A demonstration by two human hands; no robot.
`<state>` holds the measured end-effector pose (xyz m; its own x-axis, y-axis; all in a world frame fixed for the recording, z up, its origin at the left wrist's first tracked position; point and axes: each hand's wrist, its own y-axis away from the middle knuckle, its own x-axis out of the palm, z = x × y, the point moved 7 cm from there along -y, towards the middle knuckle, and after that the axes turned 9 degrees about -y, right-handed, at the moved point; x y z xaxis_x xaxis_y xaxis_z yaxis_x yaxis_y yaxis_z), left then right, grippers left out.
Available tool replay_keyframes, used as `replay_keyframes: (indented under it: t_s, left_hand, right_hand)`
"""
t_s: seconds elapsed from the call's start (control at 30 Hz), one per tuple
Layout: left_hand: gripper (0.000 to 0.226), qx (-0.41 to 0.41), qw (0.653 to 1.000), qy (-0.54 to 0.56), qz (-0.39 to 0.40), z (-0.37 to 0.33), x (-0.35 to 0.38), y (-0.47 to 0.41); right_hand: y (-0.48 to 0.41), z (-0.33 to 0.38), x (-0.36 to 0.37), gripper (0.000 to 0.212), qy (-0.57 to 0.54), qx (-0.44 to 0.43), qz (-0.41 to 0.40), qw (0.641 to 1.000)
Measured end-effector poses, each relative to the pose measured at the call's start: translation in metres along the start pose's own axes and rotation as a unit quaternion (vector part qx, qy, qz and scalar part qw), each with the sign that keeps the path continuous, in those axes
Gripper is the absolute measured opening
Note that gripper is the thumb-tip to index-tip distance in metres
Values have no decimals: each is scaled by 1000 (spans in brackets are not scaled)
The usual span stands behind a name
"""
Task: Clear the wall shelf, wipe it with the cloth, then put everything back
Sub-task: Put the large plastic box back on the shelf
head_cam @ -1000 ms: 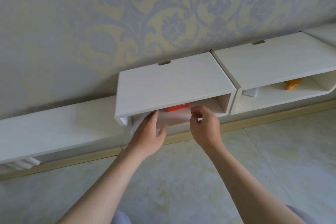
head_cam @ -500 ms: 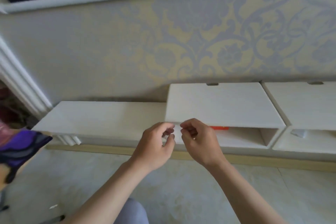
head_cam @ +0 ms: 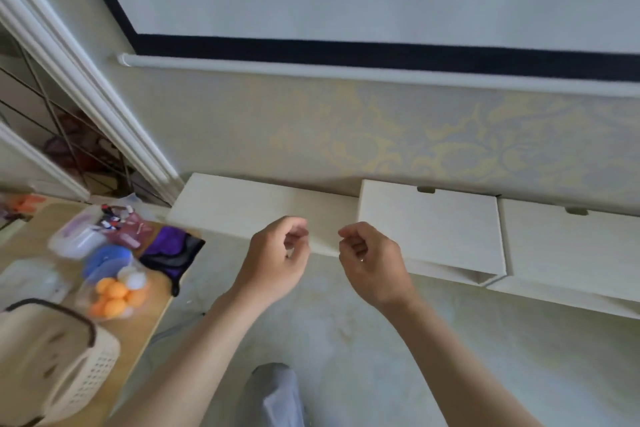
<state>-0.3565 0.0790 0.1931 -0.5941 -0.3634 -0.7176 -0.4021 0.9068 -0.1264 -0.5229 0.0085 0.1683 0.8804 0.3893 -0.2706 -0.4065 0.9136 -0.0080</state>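
- The left hand (head_cam: 273,263) and right hand (head_cam: 370,267) hover apart, fingers curled; whether they pinch anything cannot be told.
- At nine o'clock, a table (head_cam: 145,329) carries a purple cloth (head_cam: 169,248), probably soft and light; a bunched fold suits. Orange balls (head_cam: 114,295) and a basket (head_cam: 52,357) crowd it.
- At twelve o'clock hangs the wall shelf (head_cam: 429,225).

White wall shelf (head_cam: 429,225): boxy open-fronted units side by side; mounted low on patterned wall (head_cam: 450,135).

Home: damask wallpaper (head_cam: 433,149), wall shelves (head_cam: 429,225).
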Motion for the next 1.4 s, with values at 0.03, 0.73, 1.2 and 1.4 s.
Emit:
replay_keyframes:
  t_s: [0.03, 0.73, 1.2, 1.4]
  left_hand:
    - [20, -9, 1000, 1, 4, -9, -17, 4]
    - [22, -216, 976, -3, 7, 76, -241, 137]
    - [19, -359, 932, -42, 37, 339, -379, 169]
    - [24, -513, 856, 16, -54, 436, -389, 177]
  right_hand:
    - [7, 19, -2, 16, 4, 6, 5, 1000]
    - [95, 179, 170, 21, 50, 84, 182, 978]
    - [128, 151, 422, 26, 103, 264, 225, 932]
    - [109, 133, 464, 25, 147, 263, 251, 920]
